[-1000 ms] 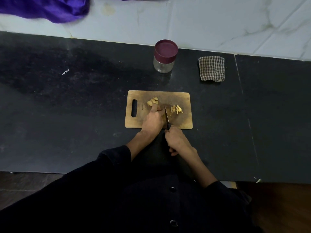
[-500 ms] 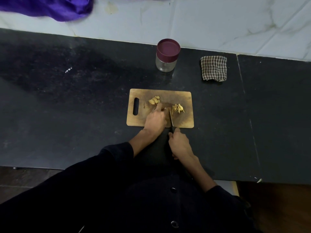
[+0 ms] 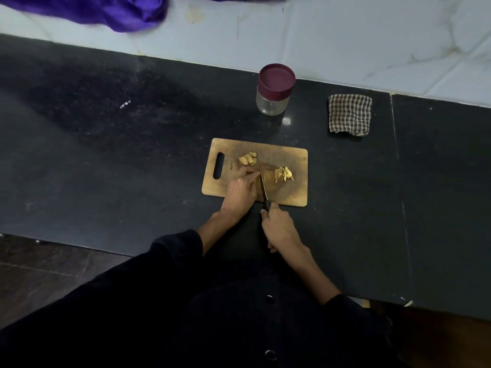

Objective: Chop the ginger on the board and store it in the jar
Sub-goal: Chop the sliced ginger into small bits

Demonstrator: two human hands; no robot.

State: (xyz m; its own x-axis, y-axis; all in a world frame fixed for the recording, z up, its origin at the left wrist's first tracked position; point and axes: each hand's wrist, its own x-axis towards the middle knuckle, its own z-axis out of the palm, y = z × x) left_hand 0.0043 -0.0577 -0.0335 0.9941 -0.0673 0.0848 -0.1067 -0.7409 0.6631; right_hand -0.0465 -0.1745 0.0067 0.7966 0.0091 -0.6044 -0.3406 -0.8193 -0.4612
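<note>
A wooden cutting board (image 3: 292,192) lies on the black counter. Whole ginger chunks (image 3: 247,158) sit at its upper middle, and thin cut strips (image 3: 283,174) lie to the right. My left hand (image 3: 241,191) rests on the board with curled fingers holding down a ginger piece that it mostly hides. My right hand (image 3: 279,227) grips the black handle of a knife (image 3: 263,189) whose blade runs along the left hand's fingers. A glass jar (image 3: 273,90) with a maroon lid on stands behind the board.
A folded checked cloth (image 3: 349,114) lies to the right of the jar. Purple fabric (image 3: 106,9) drapes over the pale marble ledge at the back left. The counter's front edge runs close to my body.
The view has shifted slightly. My right hand and the knife have slid a little toward me while the left hand stays on the ginger piece.
</note>
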